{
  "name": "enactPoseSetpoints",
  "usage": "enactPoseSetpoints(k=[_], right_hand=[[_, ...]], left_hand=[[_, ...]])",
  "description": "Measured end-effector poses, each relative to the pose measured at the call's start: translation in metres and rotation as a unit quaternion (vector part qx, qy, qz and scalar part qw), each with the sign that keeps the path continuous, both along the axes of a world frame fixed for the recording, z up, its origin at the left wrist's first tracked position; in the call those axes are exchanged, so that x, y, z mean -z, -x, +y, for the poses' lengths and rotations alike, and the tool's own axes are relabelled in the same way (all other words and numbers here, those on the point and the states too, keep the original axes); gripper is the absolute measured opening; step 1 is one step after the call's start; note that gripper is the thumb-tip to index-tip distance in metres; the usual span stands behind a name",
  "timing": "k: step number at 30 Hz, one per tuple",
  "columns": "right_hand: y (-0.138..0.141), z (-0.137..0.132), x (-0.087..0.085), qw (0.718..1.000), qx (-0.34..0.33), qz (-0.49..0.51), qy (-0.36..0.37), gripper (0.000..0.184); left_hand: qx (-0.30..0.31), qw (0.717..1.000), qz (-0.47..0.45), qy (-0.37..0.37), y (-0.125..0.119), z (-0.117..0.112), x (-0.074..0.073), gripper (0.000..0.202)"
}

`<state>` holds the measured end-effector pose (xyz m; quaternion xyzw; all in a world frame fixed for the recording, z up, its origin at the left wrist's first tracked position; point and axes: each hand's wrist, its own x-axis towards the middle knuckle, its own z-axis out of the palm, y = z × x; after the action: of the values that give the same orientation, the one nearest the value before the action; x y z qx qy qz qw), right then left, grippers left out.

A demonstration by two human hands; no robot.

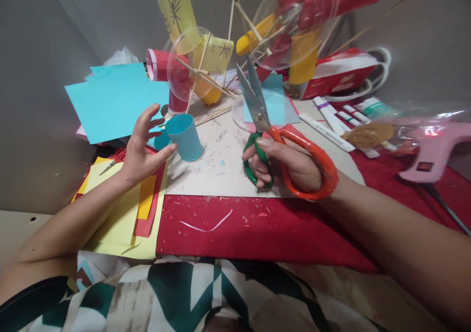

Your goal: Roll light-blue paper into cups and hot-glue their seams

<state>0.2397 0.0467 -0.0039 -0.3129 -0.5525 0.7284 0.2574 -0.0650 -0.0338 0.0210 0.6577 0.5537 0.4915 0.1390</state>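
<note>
A patterned garment (198, 292) lies nearest, along the near edge; beyond it a red cloth (206, 246) spreads under a white board (221, 187). At the far side rise 2 models of sticks, clear discs and coloured paper, the bigger right model (309, 8) and the left model (200, 71). Blue sheets (114, 101) lie far left, scissors (259, 121) stand out right of the middle, and a blue paper cup (188, 140) sits upright on the board, left of the middle.

The step in hand seems to be reaching for the cup with the scissors at the ready; the next move calls for a light hold, since thin paper would likely dent.

The left hand (142, 148) is released, fingers curved and spread, thumb tip at the cup's left wall; whether it touches, I cannot tell. The right hand (290, 162) grasps the scissors, fingers through the green loop, the orange loop around its thumb side, blades parted and pointing up and far. Smallest, a white strip (206, 230) lies on the near cloth
</note>
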Motion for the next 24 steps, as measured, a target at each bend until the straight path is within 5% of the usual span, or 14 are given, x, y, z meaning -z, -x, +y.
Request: enactPoseSetpoints(k=[7,10,14,18,24], right_hand=[[0.001,-0.002,0.001,0.999,0.008,-0.007,-0.03,0.046],[0.001,-0.001,0.006,0.999,0.013,-0.013,-0.038,0.05],[-0.002,0.001,0.006,0.99,-0.008,-0.049,-0.134,0.056],[-0.003,0.001,-0.003,0.93,0.029,-0.178,-0.32,0.059],[0.001,0.004,-0.005,0.826,0.057,-0.375,-0.417,0.046]], left_hand=[[0.05,0.966,0.252,0.016,-0.008,0.012,-0.027,0.034],[0.069,0.96,0.261,0.073,-0.01,0.022,-0.028,0.024],[0.046,0.966,0.211,0.145,-0.014,0.022,-0.04,0.041],[0.059,0.968,0.18,0.164,-0.02,0.013,-0.053,0.051],[0.066,0.937,0.297,0.174,-0.026,0.021,-0.044,0.054]])
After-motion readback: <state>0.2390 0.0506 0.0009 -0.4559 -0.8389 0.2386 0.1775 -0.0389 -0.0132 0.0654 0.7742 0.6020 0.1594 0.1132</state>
